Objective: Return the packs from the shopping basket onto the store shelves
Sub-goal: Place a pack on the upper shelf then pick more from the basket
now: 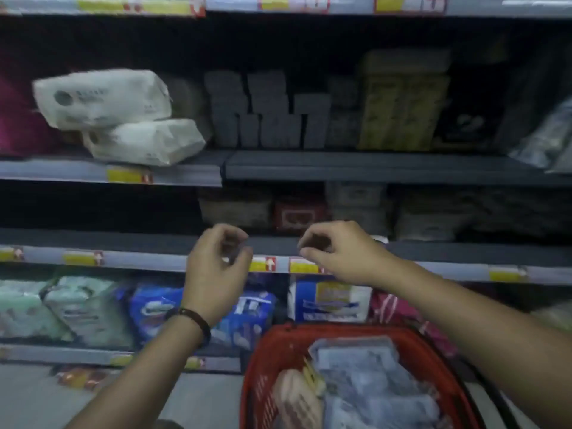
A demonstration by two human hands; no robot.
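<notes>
A red shopping basket [272, 360] sits at the bottom right, holding several packs: pale blue-grey ones [368, 376] and a pinkish one [294, 400]. My left hand [213, 274] and my right hand [337, 252] hover side by side in front of the middle shelf edge [154, 258], above the basket. Both hands are empty, fingers curled loosely and apart. Two white tissue packs [123, 119] lie stacked on the upper shelf at the left.
Grey boxes [266, 113] and yellow-green packs [402, 100] stand on the upper shelf. Dark packs [297, 212] sit deep on the middle shelf. Blue and green packs [93, 308] fill the lower shelf. The floor shows at the bottom left.
</notes>
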